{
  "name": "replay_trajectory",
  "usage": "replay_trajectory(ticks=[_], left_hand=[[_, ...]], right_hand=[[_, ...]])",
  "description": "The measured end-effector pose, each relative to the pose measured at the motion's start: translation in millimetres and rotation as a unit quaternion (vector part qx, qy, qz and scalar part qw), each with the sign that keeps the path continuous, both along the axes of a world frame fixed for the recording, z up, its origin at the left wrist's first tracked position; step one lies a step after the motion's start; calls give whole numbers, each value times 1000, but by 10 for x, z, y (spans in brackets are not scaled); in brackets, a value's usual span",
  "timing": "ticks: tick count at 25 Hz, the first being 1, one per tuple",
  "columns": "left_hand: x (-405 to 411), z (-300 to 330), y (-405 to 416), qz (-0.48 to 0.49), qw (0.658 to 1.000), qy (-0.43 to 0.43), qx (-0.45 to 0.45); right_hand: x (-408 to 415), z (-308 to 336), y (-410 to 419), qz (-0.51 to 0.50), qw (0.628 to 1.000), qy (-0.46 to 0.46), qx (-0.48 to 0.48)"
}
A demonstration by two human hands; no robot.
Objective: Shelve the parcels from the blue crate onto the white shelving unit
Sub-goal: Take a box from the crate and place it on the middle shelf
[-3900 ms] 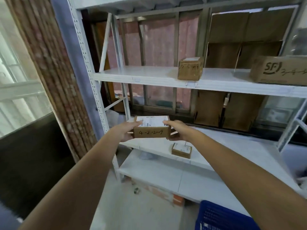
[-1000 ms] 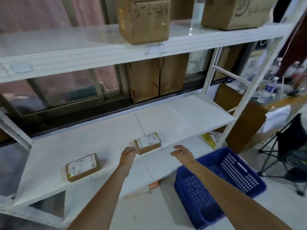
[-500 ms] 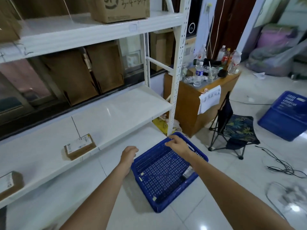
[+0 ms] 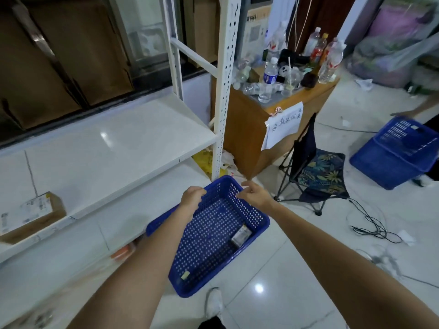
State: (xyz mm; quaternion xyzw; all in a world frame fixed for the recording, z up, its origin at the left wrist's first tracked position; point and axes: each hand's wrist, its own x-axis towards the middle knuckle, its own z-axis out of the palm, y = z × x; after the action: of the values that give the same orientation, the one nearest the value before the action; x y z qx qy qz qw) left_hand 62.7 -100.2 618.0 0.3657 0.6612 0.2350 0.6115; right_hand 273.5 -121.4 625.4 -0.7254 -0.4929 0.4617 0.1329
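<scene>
A blue crate (image 4: 259, 225) stands on the floor beside the white shelving unit (image 4: 222, 91). One small parcel (image 4: 241, 235) lies inside it near the right wall. My left hand (image 4: 192, 198) hangs over the crate's far left rim with fingers loosely curled, holding nothing. My right hand (image 4: 255, 192) hovers over the far right rim, fingers relaxed and empty. A brown parcel (image 4: 28, 216) with a white label sits on the shelf board at the left edge.
A wooden cabinet (image 4: 249, 129) crowded with bottles stands right of the shelf post, a paper note taped on it. A folding stool (image 4: 318, 176) sits beside it. A second blue crate (image 4: 394, 153) is at the far right. Cables (image 4: 370, 224) lie on the tiled floor.
The parcel I carried now sits on the shelf. My view has swung right and down to the crate, and both empty hands have moved over its far rim.
</scene>
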Motion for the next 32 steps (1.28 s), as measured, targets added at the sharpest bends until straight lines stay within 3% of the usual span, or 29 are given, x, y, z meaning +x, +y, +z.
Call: replay_trajectory(ticks=[6, 11, 19, 24, 29, 32], left_hand=[[441, -250, 396, 17, 998, 12, -61], [804, -583, 452, 108, 987, 20, -115], [1525, -1715, 276, 138, 972, 11, -192], [1740, -3166, 358, 92, 975, 48, -195], [1818, -4936, 326, 28, 962, 111, -248], [1852, -5704, 494, 3, 961, 90, -262]], right_hand=[[547, -234, 551, 72, 995, -41, -48], [955, -477, 972, 135, 987, -1, -85], [1512, -1607, 1277, 205, 970, -14, -128], [1593, -3179, 1385, 225, 962, -54, -142], [1512, -4873, 1480, 335, 904, -171, -200], [1348, -5693, 1641, 362, 886, -194, -214]])
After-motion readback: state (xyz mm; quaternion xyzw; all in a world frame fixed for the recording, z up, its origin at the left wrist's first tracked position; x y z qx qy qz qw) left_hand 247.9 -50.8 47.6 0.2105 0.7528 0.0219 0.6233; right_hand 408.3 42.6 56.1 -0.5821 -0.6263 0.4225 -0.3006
